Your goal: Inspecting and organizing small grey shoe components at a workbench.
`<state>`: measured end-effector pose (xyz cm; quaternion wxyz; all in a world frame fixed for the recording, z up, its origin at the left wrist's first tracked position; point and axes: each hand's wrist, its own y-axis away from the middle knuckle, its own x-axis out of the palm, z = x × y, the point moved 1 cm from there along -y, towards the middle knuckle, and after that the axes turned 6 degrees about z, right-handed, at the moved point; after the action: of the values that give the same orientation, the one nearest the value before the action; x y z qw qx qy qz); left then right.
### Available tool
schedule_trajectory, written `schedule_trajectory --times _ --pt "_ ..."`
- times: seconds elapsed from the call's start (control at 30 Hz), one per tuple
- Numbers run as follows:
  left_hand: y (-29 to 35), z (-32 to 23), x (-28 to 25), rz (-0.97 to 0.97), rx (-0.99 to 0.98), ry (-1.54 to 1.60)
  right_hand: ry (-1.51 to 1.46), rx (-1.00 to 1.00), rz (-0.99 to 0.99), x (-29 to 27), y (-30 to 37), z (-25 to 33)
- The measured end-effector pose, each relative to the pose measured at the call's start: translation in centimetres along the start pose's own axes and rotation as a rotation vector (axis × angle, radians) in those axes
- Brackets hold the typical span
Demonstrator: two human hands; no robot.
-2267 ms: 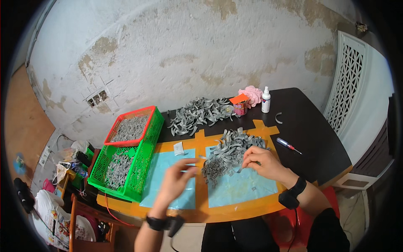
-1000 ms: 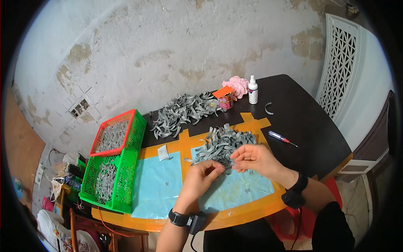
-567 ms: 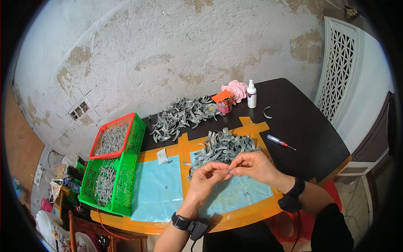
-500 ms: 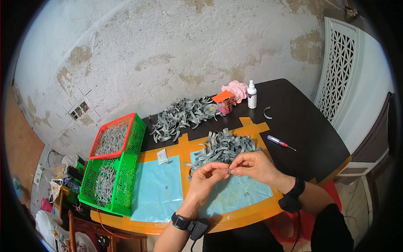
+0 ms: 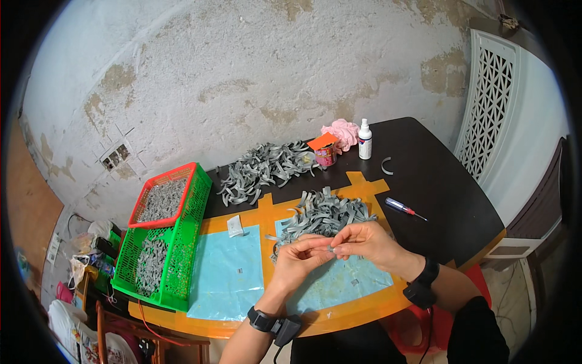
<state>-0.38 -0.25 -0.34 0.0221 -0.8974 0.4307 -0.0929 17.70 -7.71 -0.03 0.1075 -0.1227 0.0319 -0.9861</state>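
My left hand point(image 5: 301, 258) and my right hand point(image 5: 371, 244) meet over the near edge of a heap of grey curved strips point(image 5: 327, 213). Between the pinched fingertips of both hands is a small grey piece point(image 5: 330, 248), mostly covered by the fingers, so its exact shape does not show. Under the hands lies a light blue sheet point(image 5: 333, 291) edged with orange-yellow tape. Both wrists wear black bands with a dark box and a cable.
At left, a red basket point(image 5: 180, 213) rests on a green basket point(image 5: 182, 285); both hold small grey pieces. Farther back are more grey strips point(image 5: 260, 170), a can point(image 5: 325, 156), pink cloth point(image 5: 343, 133) and a white spray bottle point(image 5: 364, 142). A screwdriver point(image 5: 400, 206) lies at right.
Both hands stay together in nearly the same place. The fingers have shifted slightly round the small grey piece, with the left thumb reaching a little farther right.
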Motion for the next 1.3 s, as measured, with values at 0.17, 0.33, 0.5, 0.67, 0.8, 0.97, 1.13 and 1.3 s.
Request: schedule_trajectory --times 0.17,0.33,0.5,0.67,0.8,0.97,1.13,1.3 --pt "-0.1 0.2 -0.1 -0.043 0.017 -0.012 -0.079 -0.002 -0.037 -0.6 0.0 0.0" --pt "-0.2 0.1 0.2 -0.024 0.067 -0.032 -0.139 0.021 -0.002 -0.8 -0.3 -0.3" --pt "0.0 -0.2 0.3 -0.002 0.140 -0.162 -0.111 0.012 0.010 -0.5 -0.2 0.1" --pt "0.4 -0.4 0.7 -0.033 0.151 -0.104 -0.068 0.012 -0.010 -0.5 0.2 0.3" --pt "0.5 0.0 0.6 -0.026 0.148 -0.117 -0.082 0.010 -0.001 -0.4 0.0 0.3" --pt "0.5 -0.1 0.5 -0.008 0.179 -0.185 -0.058 0.021 0.014 -0.2 0.1 0.7" --pt "0.4 -0.7 0.9 -0.007 0.155 -0.228 -0.101 0.021 0.048 -0.1 -0.2 0.8" --pt "0.5 -1.1 1.2 -0.016 0.104 -0.320 -0.101 0.030 0.080 -0.4 -0.3 0.5"
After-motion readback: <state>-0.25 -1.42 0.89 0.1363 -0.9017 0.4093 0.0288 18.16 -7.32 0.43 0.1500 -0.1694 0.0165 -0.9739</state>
